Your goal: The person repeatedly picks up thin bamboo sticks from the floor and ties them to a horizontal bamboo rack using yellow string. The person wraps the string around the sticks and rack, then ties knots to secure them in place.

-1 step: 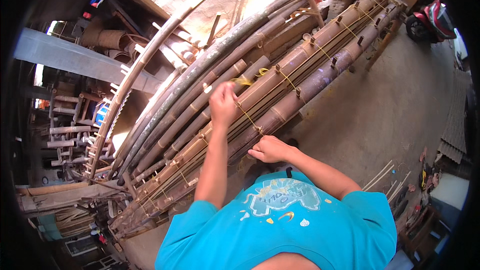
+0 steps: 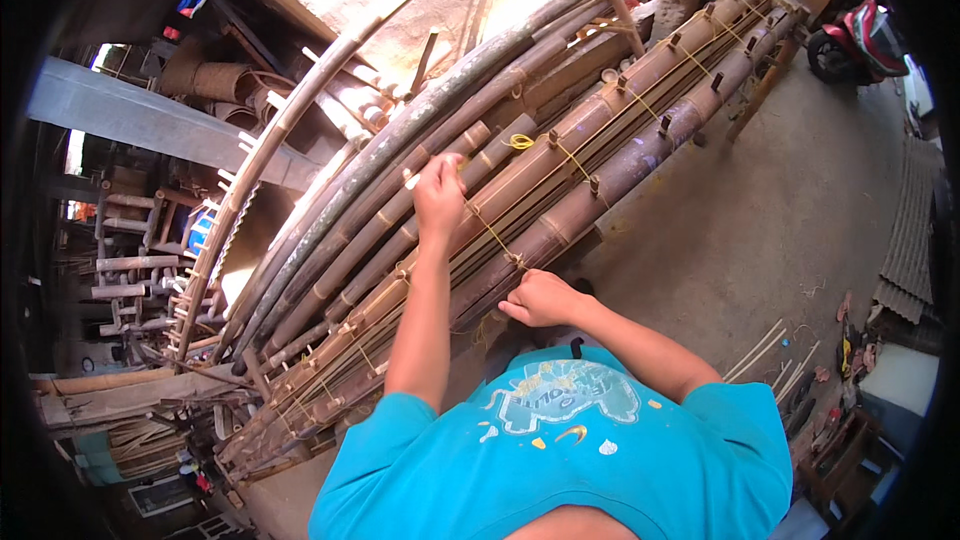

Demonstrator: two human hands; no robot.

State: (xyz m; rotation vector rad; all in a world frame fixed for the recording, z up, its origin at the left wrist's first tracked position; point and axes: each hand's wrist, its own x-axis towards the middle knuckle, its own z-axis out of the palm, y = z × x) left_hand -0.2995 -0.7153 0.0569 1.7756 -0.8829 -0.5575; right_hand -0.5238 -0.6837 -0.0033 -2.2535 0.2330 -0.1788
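Observation:
Two thick brown bamboo poles, a far one (image 2: 578, 128) and a near one (image 2: 552, 230), run diagonally with thin bamboo strips between them. Short dark pegs (image 2: 664, 124) stand up from the poles, and yellow cord (image 2: 490, 228) crosses from one to the other. Over the far pole, my left hand (image 2: 440, 198) is closed near the cord's upper end; what its fingers hold is hidden. My right hand (image 2: 543, 298) is a closed fist beside the near pole, just below the cord's lower knot, its grip also hidden. A small yellow cord coil (image 2: 520, 142) lies beyond the far pole.
Behind the poles lie several long bamboo stems (image 2: 400, 180) and a curved bamboo piece with pegs (image 2: 262, 155). A red motorbike (image 2: 868, 40) stands at the far right. Thin sticks (image 2: 755, 350) lie on the concrete floor to my right.
My left hand has shifted slightly left. The blurred yellow strand beside it no longer shows. My right hand is almost unmoved.

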